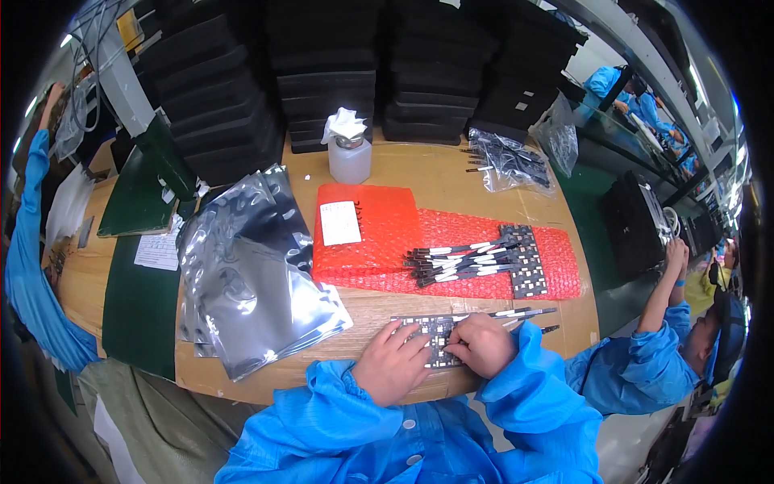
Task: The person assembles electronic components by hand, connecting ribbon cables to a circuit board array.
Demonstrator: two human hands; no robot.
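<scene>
A black circuit board panel (438, 329) with pale pads lies near the table's front edge, and thin dark flex cables (528, 313) stick out to its right. My left hand (393, 363) rests on the panel's left part, its fingers stretched out and slightly apart. Curled over the right part is my right hand (482, 345), thumb and fingertips pinched together; whatever they hold is hidden. Beyond my hands, a similar panel (528, 262) with a bundle of black-and-white flex cables (463, 262) lies on red bubble wrap (564, 266).
Silver antistatic bags (258, 274) overlap at the left beside a red bubble pouch (367, 222). Farther back stand a dispenser bottle (350, 161), a clear bag of cables (512, 161) and tall stacks of black trays (326, 89). A co-worker (645, 363) sits close at the right.
</scene>
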